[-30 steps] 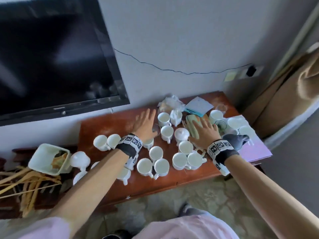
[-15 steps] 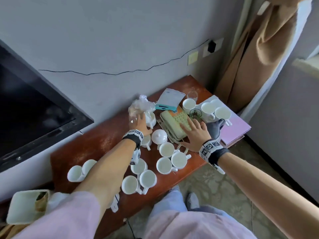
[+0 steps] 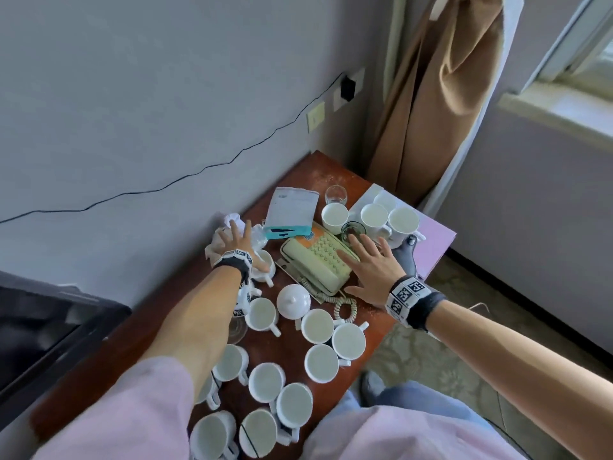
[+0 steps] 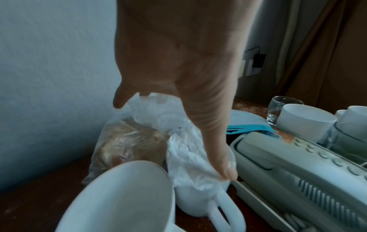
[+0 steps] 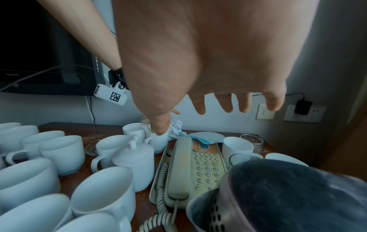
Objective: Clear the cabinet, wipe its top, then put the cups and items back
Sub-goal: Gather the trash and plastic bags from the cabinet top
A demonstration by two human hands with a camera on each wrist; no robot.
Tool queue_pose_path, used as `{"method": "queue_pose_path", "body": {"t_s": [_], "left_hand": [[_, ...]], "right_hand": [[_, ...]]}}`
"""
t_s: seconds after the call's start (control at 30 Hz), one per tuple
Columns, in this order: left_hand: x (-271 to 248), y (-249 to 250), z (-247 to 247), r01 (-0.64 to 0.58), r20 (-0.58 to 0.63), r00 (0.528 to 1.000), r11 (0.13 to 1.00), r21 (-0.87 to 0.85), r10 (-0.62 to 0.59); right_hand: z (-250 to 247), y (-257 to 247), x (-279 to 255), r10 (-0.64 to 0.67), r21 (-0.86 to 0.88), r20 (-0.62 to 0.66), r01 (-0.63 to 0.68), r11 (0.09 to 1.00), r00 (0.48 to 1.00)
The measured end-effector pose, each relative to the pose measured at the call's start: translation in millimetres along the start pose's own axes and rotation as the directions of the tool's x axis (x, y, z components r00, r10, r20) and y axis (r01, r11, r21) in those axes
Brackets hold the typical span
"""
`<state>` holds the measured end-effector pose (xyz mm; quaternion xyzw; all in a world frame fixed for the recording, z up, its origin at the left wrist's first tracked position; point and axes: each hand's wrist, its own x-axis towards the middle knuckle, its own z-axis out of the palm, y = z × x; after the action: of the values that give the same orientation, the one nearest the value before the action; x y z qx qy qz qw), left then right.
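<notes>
Now, itemised from the left: your left hand has moved from the bare wood onto the plastic bag by the wall, fingers spread, nothing gripped. Cups still crowd the cabinet. Your right hand hovers, fingers relaxed, over the telephone. Clearing is barely begun.
</notes>
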<state>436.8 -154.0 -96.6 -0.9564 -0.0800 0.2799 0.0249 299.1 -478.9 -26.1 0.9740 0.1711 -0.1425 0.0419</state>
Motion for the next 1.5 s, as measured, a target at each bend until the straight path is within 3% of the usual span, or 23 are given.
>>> {"method": "queue_pose_path", "body": {"t_s": [0.07, 0.2, 0.37, 0.57, 0.73, 0.93, 1.1, 1.23, 1.33, 1.4, 1.5], "left_hand": [[12, -4, 4, -0.067, 0.053, 0.996, 0.997, -0.027, 0.069], [24, -14, 17, -0.282, -0.024, 0.958, 0.957, 0.064, 0.284], [32, -24, 21, -0.32, 0.061, 0.943, 0.94, -0.117, 0.328], [39, -33, 21, -0.202, -0.06, 0.979, 0.975, -0.089, 0.197], [57, -44, 28, -0.197, -0.161, 0.971, 0.973, -0.117, 0.177], [-41, -44, -53, -0.277, -0.312, 0.935, 0.895, -0.35, 0.167], [-98, -68, -65, -0.248, -0.381, 0.924, 0.718, -0.651, -0.026], [-143, -90, -48, -0.199, -0.386, 0.901, 0.602, -0.774, -0.198], [-171, -107, -19, -0.038, -0.306, 0.883, 0.595, -0.803, -0.356], [-190, -114, -1, 0.092, -0.232, 0.875, 0.616, -0.783, -0.425], [-214, -126, 29, 0.209, -0.135, 0.858, 0.575, -0.791, -0.496]], "right_hand": [[4, -4, 4, 0.016, 0.006, 0.015, -0.016, 1.0, 1.0], [10, -12, 13, 0.03, 0.027, 0.071, -0.031, 0.999, 0.997], [12, -19, 26, 0.021, 0.025, 0.094, -0.023, 0.999, 0.995], [7, -10, 41, 0.0, 0.011, 0.115, -0.002, 1.0, 0.993], [-4, -11, 65, -0.046, 0.027, 0.144, 0.042, 0.999, 0.989], [-11, -30, 110, -0.165, 0.072, 0.123, 0.157, 0.985, 0.979], [-10, -59, 153, -0.244, 0.143, 0.162, 0.222, 0.965, 0.956], [-8, -87, 190, -0.297, 0.216, 0.139, 0.264, 0.94, 0.945], [-3, -109, 216, -0.341, 0.239, 0.135, 0.304, 0.922, 0.93], [-2, -125, 236, -0.358, 0.224, 0.159, 0.319, 0.921, 0.92], [-3, -149, 266, -0.35, 0.309, 0.199, 0.28, 0.909, 0.915]]}}
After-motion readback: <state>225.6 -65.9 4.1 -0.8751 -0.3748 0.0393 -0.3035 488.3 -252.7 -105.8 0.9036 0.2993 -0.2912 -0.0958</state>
